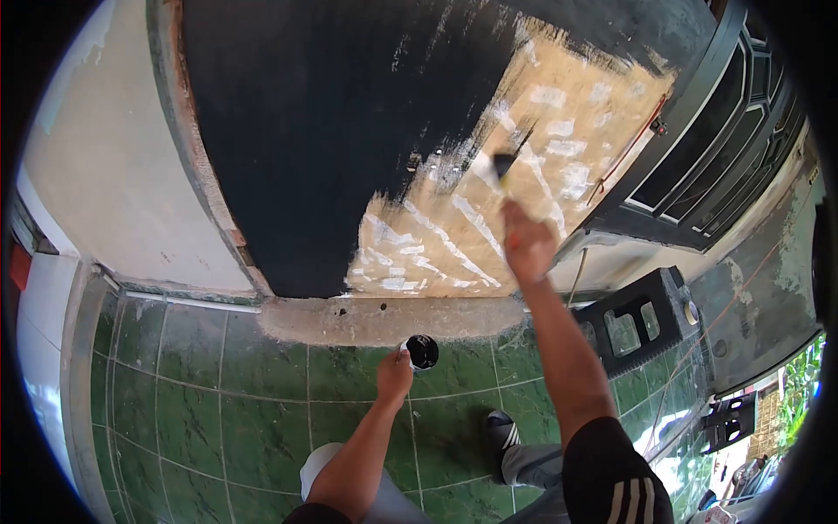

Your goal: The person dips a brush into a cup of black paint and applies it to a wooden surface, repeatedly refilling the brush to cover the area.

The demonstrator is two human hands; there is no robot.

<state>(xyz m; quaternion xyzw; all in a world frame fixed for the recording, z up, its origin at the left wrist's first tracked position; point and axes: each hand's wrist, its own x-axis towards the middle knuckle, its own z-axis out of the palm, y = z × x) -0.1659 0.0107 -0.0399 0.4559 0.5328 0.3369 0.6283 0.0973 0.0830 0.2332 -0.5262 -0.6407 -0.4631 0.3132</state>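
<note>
My right hand (528,240) is wrapped round the handle of a paintbrush (504,164), whose dark bristles lie over the tan part of the panel. A short dark streak shows just past the bristle tips. Black paint covers the left and upper part of the wooden panel (297,140); its lower right is bare tan wood with white patches (476,223). Low in the middle, my left hand (395,377) grips a small cup of black paint (423,352) by its white handle, with the opening facing up.
Green floor tiles (271,358) run below the panel, past a worn concrete sill (393,321). A dark framed window or door (707,166) stands at the right. Below it is a black plastic stool (637,319). A pale wall (122,166) borders the left. My sandalled foot (500,437) is near the stool.
</note>
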